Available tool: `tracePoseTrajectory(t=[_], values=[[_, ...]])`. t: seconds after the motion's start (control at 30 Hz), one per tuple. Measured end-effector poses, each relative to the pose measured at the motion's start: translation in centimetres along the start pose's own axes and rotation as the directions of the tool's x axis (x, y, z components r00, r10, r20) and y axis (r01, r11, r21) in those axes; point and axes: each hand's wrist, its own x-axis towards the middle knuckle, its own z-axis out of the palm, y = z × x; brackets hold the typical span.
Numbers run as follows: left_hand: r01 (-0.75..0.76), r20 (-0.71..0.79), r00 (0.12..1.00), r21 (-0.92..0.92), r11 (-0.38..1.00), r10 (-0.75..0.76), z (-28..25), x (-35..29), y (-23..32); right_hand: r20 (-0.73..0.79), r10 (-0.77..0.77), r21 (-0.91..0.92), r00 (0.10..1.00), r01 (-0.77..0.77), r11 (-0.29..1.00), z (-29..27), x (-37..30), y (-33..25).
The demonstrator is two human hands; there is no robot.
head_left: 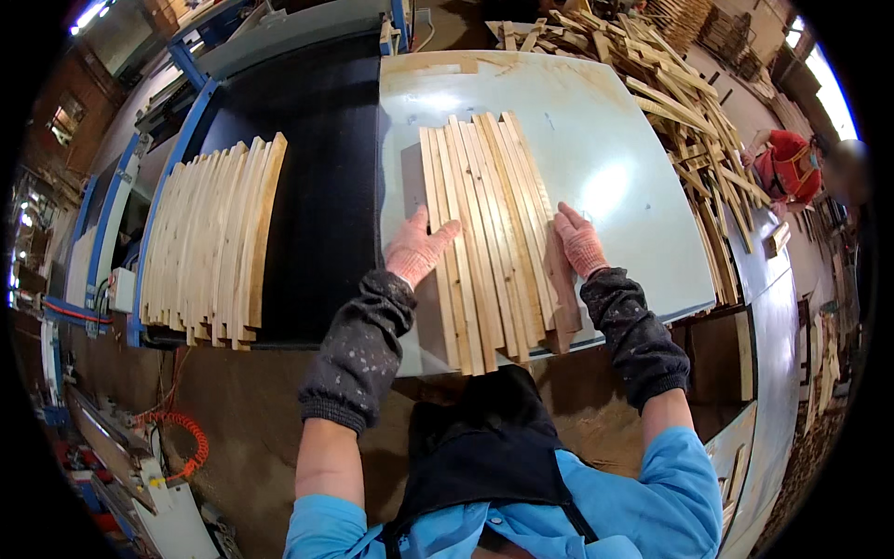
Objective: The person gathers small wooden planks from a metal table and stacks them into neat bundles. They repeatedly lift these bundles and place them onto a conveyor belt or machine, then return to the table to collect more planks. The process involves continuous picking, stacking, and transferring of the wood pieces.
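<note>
A row of light wooden strips (484, 242) lies side by side on the pale, shiny tabletop (633, 214), its near ends at the table's front edge. My left hand (419, 248), in a pinkish work glove, grips the left side of the row with the thumb over the top. Against the right side rests my gloved right hand (580, 242), fingers pointing away from me. Between them the two hands hold the strips together. The ends of the strips are uneven, and a darker strip (559, 279) sits at the right edge.
Left of the tabletop runs a black conveyor belt (317, 186) carrying another row of strips (209, 242). A blue machine frame (172, 196) borders it. Loose wood offcuts (689, 112) are heaped at the back right, where a person in red (787, 168) stands. An orange coiled hose (196, 447) hangs lower left.
</note>
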Motion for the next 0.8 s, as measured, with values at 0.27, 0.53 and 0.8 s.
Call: tracePoseTrajectory(t=[0.27, 0.53, 0.8], values=[[0.099, -0.137, 0.989, 0.405, 0.909, -0.047, -5.2, -4.5, -1.4, 0.090, 0.028, -0.213, 0.996, -0.008, 0.977, 8.0, -3.5, -10.1], [0.374, -0.281, 0.922, 0.825, 0.423, -0.266, -20.1, -6.4, -4.1, 0.299, -0.084, -0.216, 0.951, 0.153, 0.964, 24.9, -2.7, -17.3], [0.296, -0.258, 0.955, 0.826, 0.479, -0.145, -22.9, -11.0, -5.0, 0.573, -0.123, -0.187, 0.811, 0.275, 0.943, 29.5, -1.6, -20.2]])
